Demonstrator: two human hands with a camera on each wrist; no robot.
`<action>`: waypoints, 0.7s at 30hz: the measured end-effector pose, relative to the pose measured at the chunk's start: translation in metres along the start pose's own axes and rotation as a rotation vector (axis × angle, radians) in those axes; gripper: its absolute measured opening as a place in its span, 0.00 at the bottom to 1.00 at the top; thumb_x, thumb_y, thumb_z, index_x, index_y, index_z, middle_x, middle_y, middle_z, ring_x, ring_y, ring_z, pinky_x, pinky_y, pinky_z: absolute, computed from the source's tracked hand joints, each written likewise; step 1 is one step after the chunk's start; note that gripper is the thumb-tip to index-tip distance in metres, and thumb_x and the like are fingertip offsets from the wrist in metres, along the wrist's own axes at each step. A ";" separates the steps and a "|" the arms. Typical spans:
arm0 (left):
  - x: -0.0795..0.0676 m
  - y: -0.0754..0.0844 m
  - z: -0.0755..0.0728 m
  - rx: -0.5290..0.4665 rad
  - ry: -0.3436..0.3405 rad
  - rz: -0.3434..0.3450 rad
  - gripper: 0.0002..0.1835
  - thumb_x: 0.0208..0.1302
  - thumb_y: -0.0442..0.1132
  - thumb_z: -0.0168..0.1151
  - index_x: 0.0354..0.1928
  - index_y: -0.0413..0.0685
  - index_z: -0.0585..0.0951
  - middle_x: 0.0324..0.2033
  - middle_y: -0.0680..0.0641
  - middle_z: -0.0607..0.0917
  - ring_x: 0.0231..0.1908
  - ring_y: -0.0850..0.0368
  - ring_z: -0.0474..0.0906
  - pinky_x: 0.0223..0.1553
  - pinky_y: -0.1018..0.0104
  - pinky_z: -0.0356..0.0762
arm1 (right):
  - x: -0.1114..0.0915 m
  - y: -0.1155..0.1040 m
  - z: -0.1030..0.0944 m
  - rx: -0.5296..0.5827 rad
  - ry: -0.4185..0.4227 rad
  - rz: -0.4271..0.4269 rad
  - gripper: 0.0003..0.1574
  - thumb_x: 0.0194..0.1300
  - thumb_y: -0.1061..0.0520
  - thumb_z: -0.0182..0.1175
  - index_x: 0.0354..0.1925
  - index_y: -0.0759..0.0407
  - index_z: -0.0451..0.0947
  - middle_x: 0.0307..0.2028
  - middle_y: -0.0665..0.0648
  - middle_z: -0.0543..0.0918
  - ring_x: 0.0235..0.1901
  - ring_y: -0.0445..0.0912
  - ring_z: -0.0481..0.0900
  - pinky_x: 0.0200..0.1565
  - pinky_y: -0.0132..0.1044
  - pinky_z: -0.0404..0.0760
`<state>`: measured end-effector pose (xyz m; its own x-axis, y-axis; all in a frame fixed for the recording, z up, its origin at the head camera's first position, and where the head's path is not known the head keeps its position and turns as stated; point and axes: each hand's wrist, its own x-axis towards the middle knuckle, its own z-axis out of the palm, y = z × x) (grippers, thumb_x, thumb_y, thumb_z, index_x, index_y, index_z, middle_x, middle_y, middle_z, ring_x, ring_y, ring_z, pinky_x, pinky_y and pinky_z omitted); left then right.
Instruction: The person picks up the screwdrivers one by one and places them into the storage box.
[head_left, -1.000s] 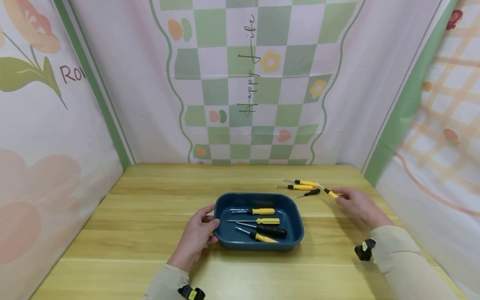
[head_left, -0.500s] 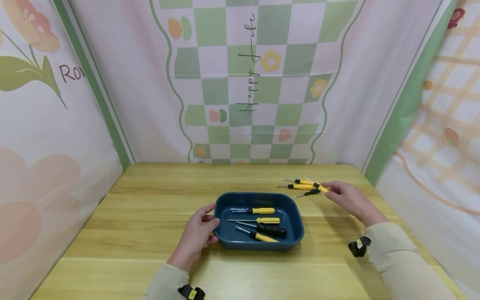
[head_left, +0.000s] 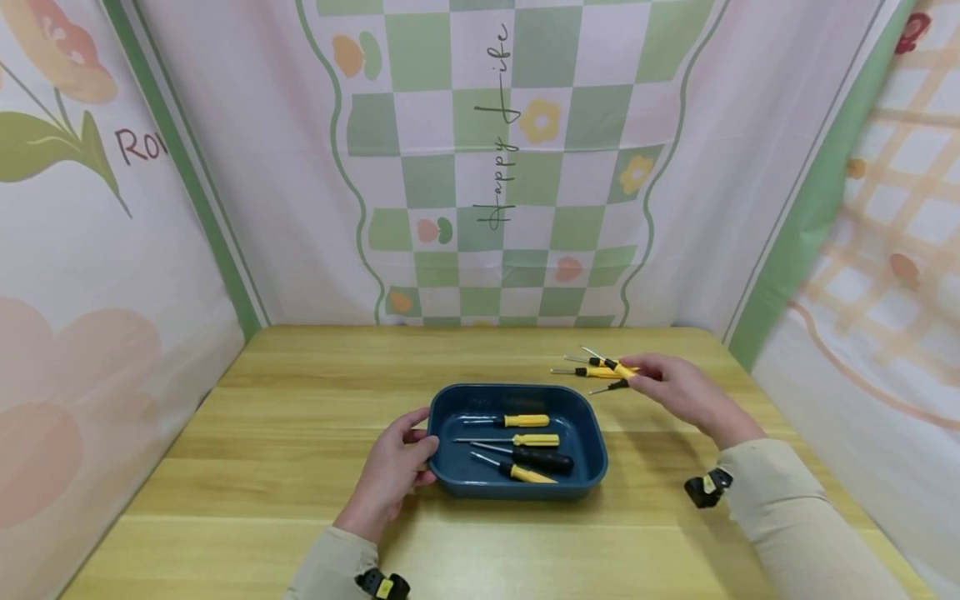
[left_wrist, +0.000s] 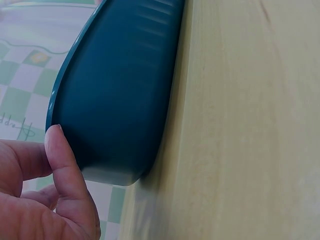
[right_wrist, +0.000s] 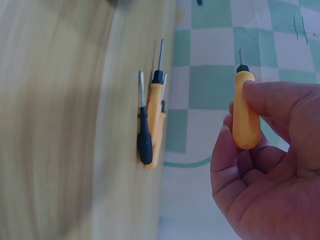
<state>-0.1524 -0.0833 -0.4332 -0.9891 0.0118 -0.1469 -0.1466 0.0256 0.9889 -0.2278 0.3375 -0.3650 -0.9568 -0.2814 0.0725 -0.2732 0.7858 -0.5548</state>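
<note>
Above the wood-grain table (head_left: 247, 450), your right hand (head_left: 678, 392) pinches a yellow-handled screwdriver (right_wrist: 246, 120) near three loose screwdrivers (right_wrist: 155, 112), and your left hand (head_left: 396, 462) grips the blue tray (head_left: 517, 492) by its rim, though a slack pinch could drop the screwdriver.

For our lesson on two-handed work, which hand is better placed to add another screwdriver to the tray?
Probably the right hand: it pinches a yellow-handled screwdriver, while the left hand holds the blue tray.

Tray (head_left: 517, 491) looks smooth, glossy plastic. Screwdriver (right_wrist: 246, 112) held at right: smooth plastic handle (right_wrist: 246, 127), metal shaft (right_wrist: 241, 57). Bench (head_left: 300, 408): wood-grain, slight sheen. Far curtain (head_left: 483, 179): matt cloth.
</note>
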 end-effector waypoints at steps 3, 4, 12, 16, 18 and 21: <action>0.000 0.000 0.000 -0.003 -0.001 0.001 0.28 0.76 0.34 0.58 0.75 0.47 0.71 0.55 0.38 0.73 0.28 0.54 0.77 0.28 0.69 0.83 | 0.001 -0.006 0.000 0.005 -0.008 -0.011 0.28 0.80 0.50 0.56 0.71 0.62 0.73 0.58 0.66 0.83 0.56 0.58 0.81 0.55 0.56 0.81; 0.000 0.000 0.000 -0.004 -0.002 0.001 0.28 0.76 0.34 0.58 0.75 0.47 0.71 0.55 0.38 0.73 0.28 0.54 0.77 0.28 0.69 0.83 | 0.001 -0.007 0.000 0.009 -0.012 -0.013 0.28 0.80 0.51 0.56 0.71 0.62 0.74 0.58 0.67 0.83 0.56 0.59 0.81 0.56 0.57 0.81; 0.000 -0.001 0.000 -0.003 -0.004 0.003 0.28 0.76 0.34 0.58 0.75 0.47 0.70 0.56 0.39 0.73 0.28 0.54 0.77 0.28 0.69 0.83 | 0.004 -0.019 0.003 0.010 -0.024 -0.030 0.26 0.79 0.52 0.57 0.70 0.61 0.75 0.57 0.65 0.84 0.54 0.55 0.81 0.54 0.52 0.82; 0.000 -0.001 0.000 -0.005 -0.004 0.004 0.28 0.76 0.34 0.58 0.75 0.47 0.70 0.55 0.39 0.73 0.28 0.54 0.77 0.28 0.69 0.83 | 0.005 -0.025 0.005 0.003 -0.029 -0.039 0.26 0.79 0.53 0.57 0.69 0.59 0.76 0.53 0.62 0.85 0.49 0.51 0.80 0.51 0.47 0.81; 0.000 -0.001 0.000 -0.005 -0.004 0.004 0.28 0.76 0.34 0.58 0.75 0.47 0.70 0.55 0.39 0.73 0.28 0.54 0.77 0.28 0.69 0.83 | 0.005 -0.028 0.005 0.002 -0.032 -0.045 0.26 0.78 0.53 0.58 0.69 0.59 0.76 0.52 0.60 0.85 0.47 0.50 0.79 0.49 0.46 0.81; 0.000 -0.001 0.000 -0.006 -0.004 0.003 0.28 0.76 0.34 0.58 0.75 0.47 0.70 0.55 0.39 0.73 0.28 0.54 0.77 0.28 0.69 0.83 | 0.006 -0.032 0.007 0.007 -0.041 -0.051 0.25 0.78 0.54 0.58 0.69 0.59 0.77 0.50 0.59 0.85 0.45 0.49 0.79 0.47 0.44 0.81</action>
<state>-0.1522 -0.0836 -0.4340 -0.9895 0.0163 -0.1438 -0.1435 0.0192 0.9895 -0.2237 0.3072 -0.3525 -0.9368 -0.3433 0.0671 -0.3207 0.7661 -0.5570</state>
